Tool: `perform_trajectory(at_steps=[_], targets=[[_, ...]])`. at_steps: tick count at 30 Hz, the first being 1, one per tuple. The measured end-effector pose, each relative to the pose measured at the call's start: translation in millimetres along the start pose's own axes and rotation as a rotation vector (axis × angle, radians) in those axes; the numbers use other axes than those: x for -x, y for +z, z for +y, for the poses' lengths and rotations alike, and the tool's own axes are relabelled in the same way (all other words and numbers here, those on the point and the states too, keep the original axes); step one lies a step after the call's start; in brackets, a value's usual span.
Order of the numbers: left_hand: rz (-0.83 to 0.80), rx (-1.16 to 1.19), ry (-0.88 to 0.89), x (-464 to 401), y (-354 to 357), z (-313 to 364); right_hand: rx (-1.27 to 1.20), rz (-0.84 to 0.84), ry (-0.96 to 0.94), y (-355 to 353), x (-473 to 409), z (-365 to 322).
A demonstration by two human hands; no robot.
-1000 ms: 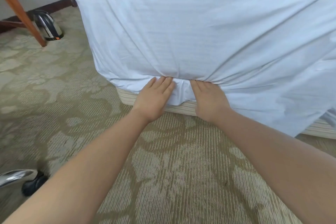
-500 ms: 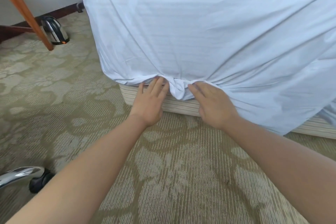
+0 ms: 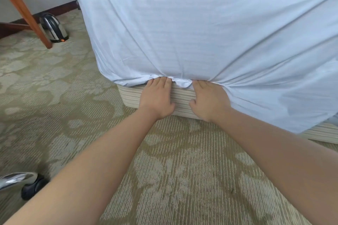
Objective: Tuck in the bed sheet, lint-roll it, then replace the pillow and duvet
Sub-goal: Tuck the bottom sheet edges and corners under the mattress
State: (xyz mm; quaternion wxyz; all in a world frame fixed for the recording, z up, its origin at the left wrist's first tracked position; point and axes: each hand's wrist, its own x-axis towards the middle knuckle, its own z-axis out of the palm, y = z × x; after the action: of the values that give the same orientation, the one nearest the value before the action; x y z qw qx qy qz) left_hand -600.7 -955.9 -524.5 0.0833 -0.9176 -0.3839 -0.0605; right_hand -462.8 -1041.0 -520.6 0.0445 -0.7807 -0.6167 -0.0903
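Observation:
A white bed sheet [image 3: 201, 29] drapes over the corner of the mattress and hangs down its side. Below it shows the striped beige bed base [image 3: 182, 99]. My left hand [image 3: 157, 99] lies flat against the base, its straight fingertips pushed up into the gap under the mattress where the sheet edge goes in. My right hand [image 3: 210, 100] does the same just to the right, fingertips hidden under the sheet fold. A small bunch of sheet [image 3: 182, 83] pokes out between the two hands. To the right the sheet hangs loose over the base. No pillow, duvet or lint roller is in view.
Patterned beige carpet [image 3: 73, 115] covers the floor. A steel kettle [image 3: 53, 28] stands on the carpet by a slanted wooden leg [image 3: 25, 12] at the upper left. A chrome chair foot with a black caster [image 3: 31, 186] sits at the lower left.
Both hands have pushed more of the sheet up under the mattress; the bunch between them is smaller and more striped base shows. The view has shifted closer and a little left.

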Motion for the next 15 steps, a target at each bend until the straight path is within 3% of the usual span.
perform_trajectory(at_steps=[8, 12, 15], targets=[[-0.164, -0.007, -0.12, -46, -11, -1, -0.051, -0.13, 0.174, -2, -37, -9], [-0.112, -0.045, -0.033, -30, -13, -1, -0.046, -0.177, 0.153, -8, -33, -7], [0.005, -0.045, 0.075, 1, -4, -13, 0.073, -0.052, 0.096, 1, -13, -10]])
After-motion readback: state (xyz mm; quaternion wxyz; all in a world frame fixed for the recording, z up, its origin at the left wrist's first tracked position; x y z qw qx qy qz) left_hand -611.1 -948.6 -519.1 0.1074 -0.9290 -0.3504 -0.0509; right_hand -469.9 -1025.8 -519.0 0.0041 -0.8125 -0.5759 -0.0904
